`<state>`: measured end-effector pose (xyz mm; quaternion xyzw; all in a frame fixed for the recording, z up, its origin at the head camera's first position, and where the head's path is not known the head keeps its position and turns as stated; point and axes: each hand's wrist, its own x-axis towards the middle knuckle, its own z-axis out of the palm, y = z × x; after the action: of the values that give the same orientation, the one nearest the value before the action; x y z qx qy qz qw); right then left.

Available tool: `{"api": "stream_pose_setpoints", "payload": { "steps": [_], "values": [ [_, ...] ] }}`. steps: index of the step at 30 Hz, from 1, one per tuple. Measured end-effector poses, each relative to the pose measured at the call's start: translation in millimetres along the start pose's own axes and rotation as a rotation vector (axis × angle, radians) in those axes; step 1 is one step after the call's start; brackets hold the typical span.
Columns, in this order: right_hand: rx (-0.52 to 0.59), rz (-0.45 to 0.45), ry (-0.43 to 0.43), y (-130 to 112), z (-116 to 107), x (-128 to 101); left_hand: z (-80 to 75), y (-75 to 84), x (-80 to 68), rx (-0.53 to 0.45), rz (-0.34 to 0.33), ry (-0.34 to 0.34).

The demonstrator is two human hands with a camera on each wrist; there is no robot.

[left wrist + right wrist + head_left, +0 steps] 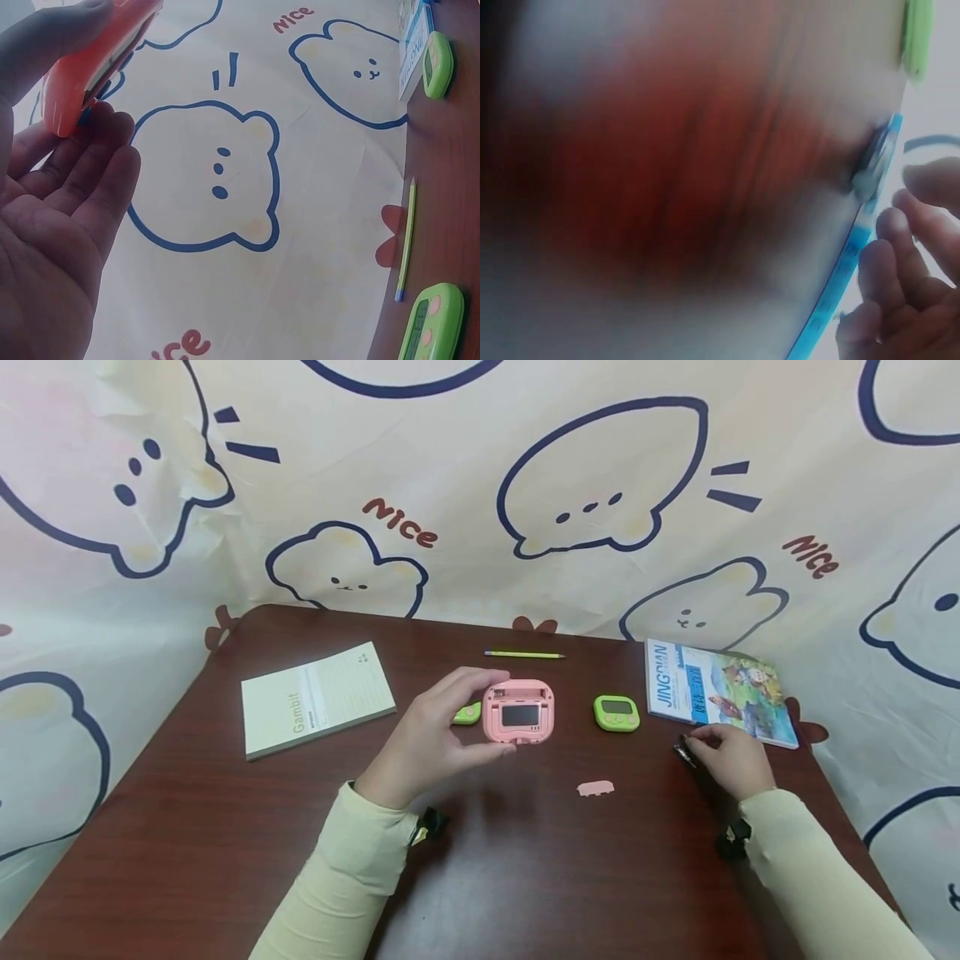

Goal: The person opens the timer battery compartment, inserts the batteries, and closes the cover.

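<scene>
Thumb and fingers of my left hand (427, 735) grip a pink handheld device (519, 712) by its left side, raised over the table. It has a dark rectangular panel in its middle and an uncovered slot along its top edge, like a battery compartment. In the left wrist view the same device (82, 71) appears edge-on. On the right, my right hand (735, 764) is low over the table, its bent fingertips close beside a small black-and-silver cylindrical piece (684, 752). In the right wrist view a slim gap separates the fingertips from that piece (874, 161).
A small pink cover (596, 788) lies near the table's middle. One green device (617, 714) sits behind it; another (467, 715) is partly hidden by my left hand. A pencil (523, 654), a pale notebook (322, 697) and a colourful book (720, 689) lie farther back.
</scene>
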<state>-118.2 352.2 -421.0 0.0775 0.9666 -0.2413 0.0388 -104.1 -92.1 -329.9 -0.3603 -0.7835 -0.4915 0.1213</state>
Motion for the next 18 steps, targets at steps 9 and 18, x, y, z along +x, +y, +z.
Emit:
{"api": "stream_pose_setpoints", "payload": {
  "steps": [9, 18],
  "values": [
    [-0.040, 0.050, -0.090, 9.2, -4.4, 11.5, -1.3, -0.9, -0.6, 0.001, -0.007, 0.003],
    [-0.015, -0.028, 0.035, 3.4, -0.8, 6.4, -0.6, -2.1, -0.7, 0.001, -0.006, 0.002]
  ]
}}
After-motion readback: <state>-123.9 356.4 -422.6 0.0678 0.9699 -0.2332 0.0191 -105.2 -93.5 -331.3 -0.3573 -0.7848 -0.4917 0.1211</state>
